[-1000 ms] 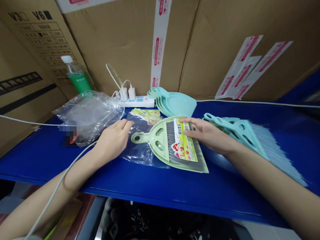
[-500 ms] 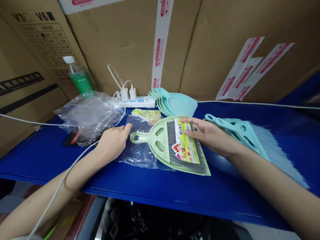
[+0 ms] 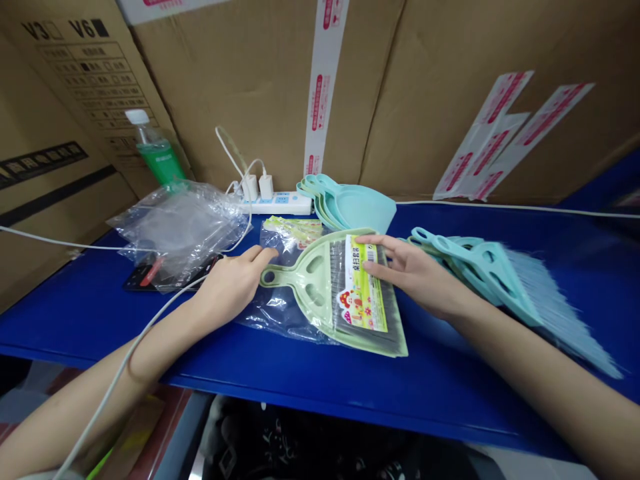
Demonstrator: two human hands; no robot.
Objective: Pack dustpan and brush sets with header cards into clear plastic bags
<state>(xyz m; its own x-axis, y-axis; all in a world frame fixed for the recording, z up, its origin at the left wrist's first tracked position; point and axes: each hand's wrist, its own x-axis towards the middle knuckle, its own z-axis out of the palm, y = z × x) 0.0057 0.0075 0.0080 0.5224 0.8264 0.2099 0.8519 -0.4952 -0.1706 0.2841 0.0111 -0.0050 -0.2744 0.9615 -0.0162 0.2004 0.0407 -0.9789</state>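
Note:
A pale green dustpan (image 3: 320,283) with a grey brush and a yellow printed label (image 3: 363,283) lies on the blue shelf (image 3: 310,373), its handle partly inside a clear plastic bag (image 3: 280,310). My left hand (image 3: 231,283) rests on the bag by the handle's end, its fingers curled on the film. My right hand (image 3: 415,273) lies flat on the label and the brush, fingers stretched out.
Stacked teal dustpans (image 3: 350,207) and teal brushes (image 3: 505,283) lie behind and to the right. Crumpled clear bags (image 3: 180,227), a power strip (image 3: 275,200), a green bottle (image 3: 155,153), loose labels (image 3: 295,230) and white cables sit at the left. Cardboard boxes (image 3: 250,87) form the back wall.
The green dustpan has slid left, its handle going further into the clear bag. My left hand's fingers moved up to the handle's end. My right hand stayed on the label.

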